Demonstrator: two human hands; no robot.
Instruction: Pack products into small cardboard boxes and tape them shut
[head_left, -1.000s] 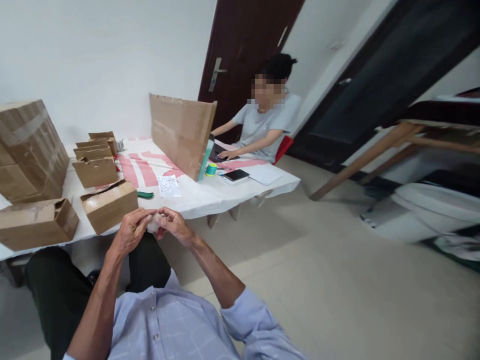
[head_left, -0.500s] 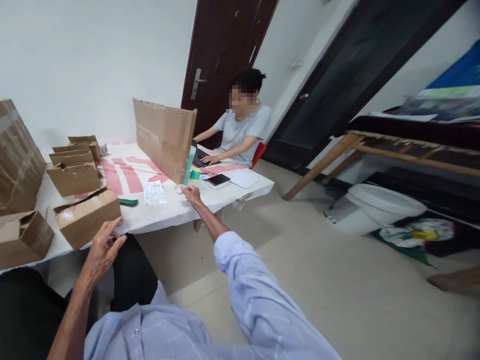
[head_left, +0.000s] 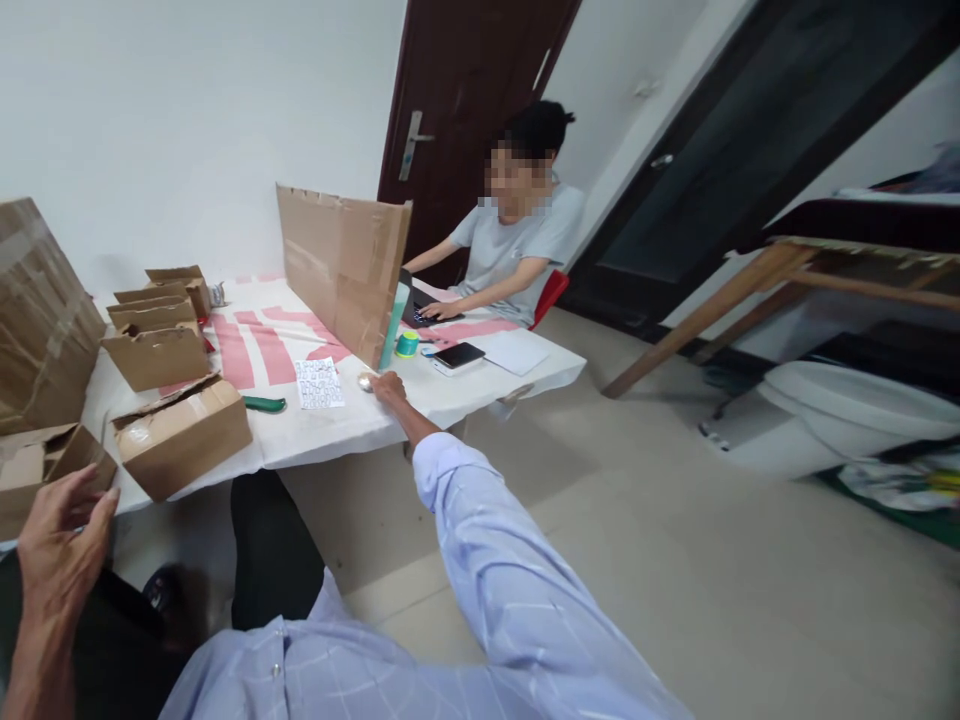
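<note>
My right hand [head_left: 388, 388] reaches out to the front edge of the white table, its fingers closed at a small shiny, roundish thing [head_left: 366, 381], whose kind I cannot make out. To its left lies a white sheet with rows of small printed marks [head_left: 319, 383]. My left hand [head_left: 66, 530] is raised at the lower left, fingers apart and holding nothing. It is in front of an open cardboard box [head_left: 71, 462]; whether it touches the box I cannot tell. Another cardboard box [head_left: 191, 435] stands at the table edge between my hands, beside a green-handled tool [head_left: 264, 404].
A cardboard panel [head_left: 341, 265] stands upright on the table. Beyond it a person [head_left: 517, 235] sits at a laptop [head_left: 420, 305]. A phone [head_left: 460, 354] and a green-yellow tape roll [head_left: 407, 344] lie nearby. Several small boxes [head_left: 157, 355] and a large carton [head_left: 45, 310] are left.
My left hand has moved left, from the nearer cardboard box to the one at the far left. The right hand stays by the small shiny thing. The view has shifted slightly.
</note>
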